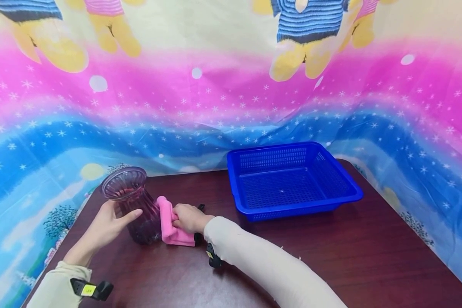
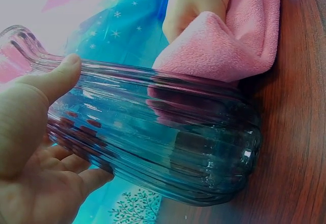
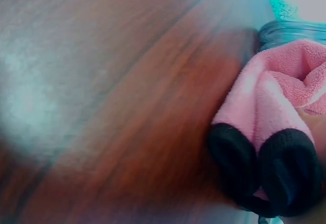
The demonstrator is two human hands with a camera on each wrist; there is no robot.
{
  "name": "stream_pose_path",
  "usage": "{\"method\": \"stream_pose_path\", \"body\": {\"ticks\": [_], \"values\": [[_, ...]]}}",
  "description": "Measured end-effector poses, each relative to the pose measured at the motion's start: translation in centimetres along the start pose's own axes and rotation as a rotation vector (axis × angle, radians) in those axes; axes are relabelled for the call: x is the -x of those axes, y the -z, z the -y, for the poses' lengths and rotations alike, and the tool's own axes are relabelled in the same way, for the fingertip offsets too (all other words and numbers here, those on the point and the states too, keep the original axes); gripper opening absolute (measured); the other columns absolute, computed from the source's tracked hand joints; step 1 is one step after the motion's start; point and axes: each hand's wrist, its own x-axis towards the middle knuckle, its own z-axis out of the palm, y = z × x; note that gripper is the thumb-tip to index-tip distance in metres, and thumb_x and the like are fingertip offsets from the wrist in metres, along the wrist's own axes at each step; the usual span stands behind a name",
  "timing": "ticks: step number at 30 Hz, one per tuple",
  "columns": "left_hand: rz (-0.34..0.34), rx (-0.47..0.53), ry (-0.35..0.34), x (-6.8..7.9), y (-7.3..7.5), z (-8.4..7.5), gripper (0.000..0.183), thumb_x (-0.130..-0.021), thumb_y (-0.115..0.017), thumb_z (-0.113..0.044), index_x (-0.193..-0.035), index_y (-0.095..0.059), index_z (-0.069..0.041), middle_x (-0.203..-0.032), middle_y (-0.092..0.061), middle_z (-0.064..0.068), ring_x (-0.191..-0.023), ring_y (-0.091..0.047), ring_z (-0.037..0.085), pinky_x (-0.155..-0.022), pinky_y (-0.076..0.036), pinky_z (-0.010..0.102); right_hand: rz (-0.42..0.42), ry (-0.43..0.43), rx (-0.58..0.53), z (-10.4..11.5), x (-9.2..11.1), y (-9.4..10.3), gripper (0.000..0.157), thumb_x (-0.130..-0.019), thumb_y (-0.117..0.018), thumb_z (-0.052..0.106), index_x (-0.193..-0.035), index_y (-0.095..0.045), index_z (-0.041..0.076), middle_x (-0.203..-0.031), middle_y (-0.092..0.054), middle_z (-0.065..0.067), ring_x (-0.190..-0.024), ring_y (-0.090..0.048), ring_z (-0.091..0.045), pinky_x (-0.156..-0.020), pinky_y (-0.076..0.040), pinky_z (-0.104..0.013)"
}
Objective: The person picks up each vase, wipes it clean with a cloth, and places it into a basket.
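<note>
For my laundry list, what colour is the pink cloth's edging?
The edging of the cloth is black, seen best in the right wrist view.

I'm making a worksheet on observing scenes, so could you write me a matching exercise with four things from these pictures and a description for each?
1. vase
2. basket
3. cloth
4. table

A. pink, gripped by the right hand
B. reddish-brown, with a wood grain
C. ribbed glass, held by the left hand
D. blue, perforated, touched by neither hand

Pairs: 1-C, 2-D, 3-A, 4-B
</note>
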Motion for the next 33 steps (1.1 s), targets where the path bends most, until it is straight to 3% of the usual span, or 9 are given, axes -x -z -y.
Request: {"method": "stream_pose_path", "body": {"ticks": [4,8,13,15,18,23,25,30,33], "values": [[0.005,-0.013,0.007,-0.1,0.0,0.0,0.060,-0.095,-0.071,-0.022,-0.144,-0.044,0.001,-0.136,-0.060,0.027,-0.115,-0.062,0.006,-0.085,-0.041,0.005,-0.011,-0.013,0.011,0.0,0.0,-0.2,0.040,-0.093,-0.069,0.018,-0.066,-0.040,0.016,-0.078,-0.047,0.003,-0.072,-0.046,-0.012,-0.067,-0.039,-0.021],[0.018,-0.006,0.028,0.0,0.0,-0.1,0.061,-0.097,-0.069,-0.023,-0.145,-0.042,0.002,-0.139,-0.058,0.029,-0.124,-0.058,0.045,-0.089,-0.046,0.011,-0.006,-0.025,0.001,0.0,0.1,-0.3,0.041,-0.093,-0.070,0.020,-0.066,-0.040,0.016,-0.077,-0.046,0.003,-0.072,-0.046,-0.011,-0.067,-0.038,-0.020],[0.021,0.025,0.045,0.1,-0.2,-0.1,0.063,-0.097,-0.069,-0.022,-0.146,-0.040,0.003,-0.141,-0.055,0.029,-0.127,-0.054,0.048,-0.090,-0.045,0.008,-0.002,-0.033,-0.024,-0.2,0.1,-0.5,0.043,-0.094,-0.070,0.020,-0.066,-0.037,0.016,-0.077,-0.045,0.002,-0.071,-0.045,-0.011,-0.066,-0.036,-0.019],[0.023,0.034,0.059,0.2,-0.2,-0.1,0.065,-0.097,-0.069,-0.023,-0.149,-0.037,0.002,-0.143,-0.053,0.030,-0.129,-0.052,0.049,-0.099,-0.053,0.026,-0.007,-0.037,-0.027,-0.1,0.2,-0.5,0.044,-0.094,-0.070,0.020,-0.066,-0.037,0.016,-0.079,-0.047,0.002,-0.072,-0.045,-0.011,-0.066,-0.036,-0.019],[0.015,0.067,0.088,0.3,-0.4,-0.1,0.076,-0.096,-0.069,-0.023,-0.154,-0.024,-0.003,-0.147,-0.047,0.031,-0.133,-0.048,0.050,-0.107,-0.045,0.058,-0.012,-0.042,-0.033,-0.2,0.2,-0.6,0.044,-0.093,-0.071,0.021,-0.066,-0.036,0.016,-0.082,-0.049,0.002,-0.073,-0.045,-0.011,-0.067,-0.036,-0.018],[-0.023,0.114,0.075,0.3,-0.9,-0.4,0.084,-0.096,-0.069,-0.020,-0.158,-0.012,-0.016,-0.153,-0.040,0.022,-0.140,-0.042,0.029,-0.112,-0.041,0.029,-0.024,-0.035,-0.059,-0.3,0.1,-0.7,0.044,-0.092,-0.072,0.020,-0.065,-0.037,0.017,-0.083,-0.051,0.002,-0.074,-0.046,-0.010,-0.067,-0.035,-0.017],[-0.043,0.119,0.057,0.2,-1.2,-0.6,0.084,-0.096,-0.070,-0.020,-0.159,-0.015,-0.016,-0.155,-0.038,0.020,-0.142,-0.040,0.028,-0.114,-0.038,0.028,-0.030,-0.028,-0.063,-0.4,0.0,-0.7,0.045,-0.091,-0.072,0.019,-0.065,-0.036,0.017,-0.083,-0.050,0.002,-0.073,-0.045,-0.010,-0.066,-0.035,-0.017],[-0.166,0.042,0.073,-0.1,-1.7,-1.2,0.085,-0.089,-0.078,-0.026,-0.155,-0.027,-0.007,-0.148,-0.042,0.029,-0.138,-0.042,0.047,-0.110,-0.033,0.068,-0.033,-0.018,-0.069,-0.7,-0.3,-0.8,0.047,-0.089,-0.073,0.018,-0.064,-0.034,0.017,-0.080,-0.046,0.003,-0.071,-0.041,-0.011,-0.064,-0.033,-0.017],[-0.255,-0.015,0.096,-0.1,-1.9,-1.5,0.087,-0.083,-0.083,-0.026,-0.151,-0.033,-0.005,-0.144,-0.041,0.031,-0.135,-0.041,0.047,-0.108,-0.034,0.068,-0.034,-0.014,-0.084,-0.9,-0.5,-1.0,0.047,-0.089,-0.073,0.018,-0.064,-0.033,0.017,-0.078,-0.043,0.003,-0.069,-0.040,-0.011,-0.064,-0.032,-0.018]]}}
